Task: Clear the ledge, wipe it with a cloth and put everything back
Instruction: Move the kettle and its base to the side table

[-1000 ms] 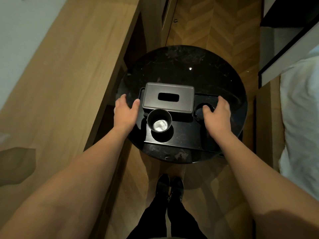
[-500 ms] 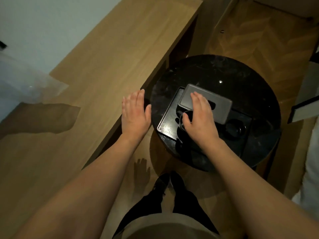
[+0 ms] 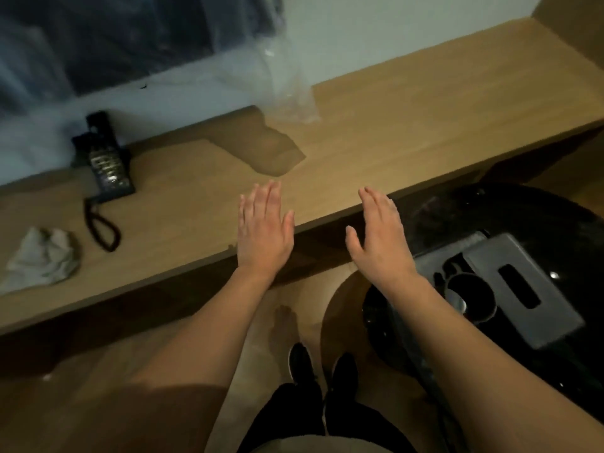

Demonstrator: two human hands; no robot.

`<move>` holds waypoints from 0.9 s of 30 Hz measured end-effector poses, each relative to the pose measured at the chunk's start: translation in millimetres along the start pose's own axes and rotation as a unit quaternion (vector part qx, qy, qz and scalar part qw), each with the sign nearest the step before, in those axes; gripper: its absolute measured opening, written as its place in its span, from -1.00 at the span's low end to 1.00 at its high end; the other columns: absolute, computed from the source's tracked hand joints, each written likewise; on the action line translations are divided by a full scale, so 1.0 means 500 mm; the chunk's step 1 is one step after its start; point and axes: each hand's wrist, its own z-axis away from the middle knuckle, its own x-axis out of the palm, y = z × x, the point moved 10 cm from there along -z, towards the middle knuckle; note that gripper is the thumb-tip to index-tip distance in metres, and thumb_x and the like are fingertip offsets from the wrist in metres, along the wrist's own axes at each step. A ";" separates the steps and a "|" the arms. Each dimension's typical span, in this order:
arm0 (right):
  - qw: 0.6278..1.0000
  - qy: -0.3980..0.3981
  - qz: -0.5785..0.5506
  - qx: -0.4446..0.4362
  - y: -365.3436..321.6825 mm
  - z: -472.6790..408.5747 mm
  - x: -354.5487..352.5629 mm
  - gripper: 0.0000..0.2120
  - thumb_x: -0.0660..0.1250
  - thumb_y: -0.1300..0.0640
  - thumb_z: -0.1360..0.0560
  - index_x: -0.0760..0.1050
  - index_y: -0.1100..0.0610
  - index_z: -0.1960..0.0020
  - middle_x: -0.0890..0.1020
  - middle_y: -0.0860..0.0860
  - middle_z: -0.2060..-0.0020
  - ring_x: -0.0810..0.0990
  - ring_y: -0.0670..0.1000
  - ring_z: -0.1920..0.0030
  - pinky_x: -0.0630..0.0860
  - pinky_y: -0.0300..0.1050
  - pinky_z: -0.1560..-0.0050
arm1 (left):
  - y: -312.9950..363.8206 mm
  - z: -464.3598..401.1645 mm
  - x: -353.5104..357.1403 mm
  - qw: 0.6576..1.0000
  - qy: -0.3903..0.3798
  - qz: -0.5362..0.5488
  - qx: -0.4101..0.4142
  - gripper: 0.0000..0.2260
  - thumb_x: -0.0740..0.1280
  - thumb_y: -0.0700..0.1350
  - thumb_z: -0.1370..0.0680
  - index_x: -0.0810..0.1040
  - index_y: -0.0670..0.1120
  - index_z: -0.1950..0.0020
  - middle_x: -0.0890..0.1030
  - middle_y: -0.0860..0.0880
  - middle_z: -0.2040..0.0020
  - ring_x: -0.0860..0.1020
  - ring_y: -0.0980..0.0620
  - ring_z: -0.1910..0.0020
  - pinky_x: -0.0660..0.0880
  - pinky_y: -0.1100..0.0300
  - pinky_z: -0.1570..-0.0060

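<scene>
The long wooden ledge [image 3: 376, 125] runs from lower left to upper right under the window. A crumpled grey cloth [image 3: 41, 256] lies on its left end, beside a black telephone [image 3: 106, 161] with a coiled cord. My left hand [image 3: 263, 228] hovers flat over the ledge's front edge, fingers straight, holding nothing. My right hand [image 3: 380, 232] is open too, just off the edge. On the round black table [image 3: 523, 217] at right sits a black tray [image 3: 438, 259] with a grey tissue box [image 3: 519, 286] and a dark cup [image 3: 470, 295].
A clear plastic sheet [image 3: 287, 86] hangs from the window onto the ledge's back. My feet in black shoes [image 3: 323, 367] stand on the wooden floor between ledge and table.
Both hands have left the tray and swung left toward the ledge. My view turned left, bringing the telephone and the cloth into sight; the tray stays on the round table.
</scene>
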 end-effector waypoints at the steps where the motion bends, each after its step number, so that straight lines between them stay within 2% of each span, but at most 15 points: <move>1: 1.000 -0.010 -0.004 -0.027 -0.040 -0.006 0.017 -0.37 0.26 0.05 -0.61 0.11 0.18 -0.58 0.22 0.10 -0.54 0.11 0.06 -0.56 -0.01 -0.06 -0.56 | -0.039 0.018 -0.019 1.000 0.008 -0.011 -0.021 -0.50 0.15 0.02 -0.69 0.20 -0.11 -0.60 0.29 -0.12 -0.57 0.16 -0.10 -0.59 0.05 -0.15 -0.59; 6: 0.984 -0.095 -0.007 -0.150 -0.256 -0.012 0.139 -0.36 0.27 0.05 -0.60 0.10 0.17 -0.59 0.20 0.09 -0.55 0.11 0.07 -0.56 0.08 0.04 -0.57 | -0.262 0.145 -0.117 0.986 0.060 -0.048 -0.150 -0.52 0.17 0.01 -0.67 0.26 -0.15 -0.55 0.36 -0.15 -0.50 0.26 -0.17 -0.53 0.15 -0.17 -0.54; 11: 0.948 -0.179 -0.010 -0.262 -0.492 0.051 0.271 -0.36 0.29 0.07 -0.60 0.10 0.15 -0.59 0.16 0.07 -0.56 0.10 0.06 -0.57 0.15 0.11 -0.55 | -0.465 0.342 -0.212 0.951 0.118 -0.066 -0.277 -0.52 0.17 0.01 -0.66 0.29 -0.15 -0.54 0.36 -0.14 -0.49 0.28 -0.16 -0.51 0.16 -0.16 -0.53; 17: 0.895 -0.238 -0.007 -0.377 -0.773 0.200 0.407 -0.37 0.28 0.07 -0.60 0.10 0.13 -0.58 0.16 0.06 -0.56 0.08 0.04 -0.57 0.15 0.11 -0.55 | -0.654 0.604 -0.325 0.891 0.182 -0.066 -0.411 -0.52 0.12 0.04 -0.70 0.25 -0.13 -0.58 0.33 -0.13 -0.54 0.20 -0.14 -0.58 0.04 -0.14 -0.59; 22: 0.844 -0.272 -0.021 -0.462 -0.986 0.341 0.495 -0.37 0.26 0.08 -0.61 0.07 0.13 -0.59 0.15 0.07 -0.56 0.06 0.03 -0.58 0.14 0.06 -0.56 | -0.778 0.812 -0.405 0.843 0.201 -0.078 -0.492 -0.51 0.09 0.05 -0.71 0.21 -0.12 -0.60 0.28 -0.11 -0.57 0.13 -0.11 -0.61 -0.05 -0.10 -0.60; 27: 0.795 -0.305 -0.040 -0.522 -1.162 0.474 0.569 -0.39 0.25 0.08 -0.62 0.09 0.11 -0.59 0.16 0.03 -0.56 0.08 0.01 -0.57 0.20 0.09 -0.54 | -0.860 1.002 -0.485 0.788 0.240 -0.104 -0.558 -0.51 0.15 0.03 -0.70 0.22 -0.12 -0.59 0.29 -0.11 -0.56 0.16 -0.10 -0.59 -0.01 -0.11 -0.60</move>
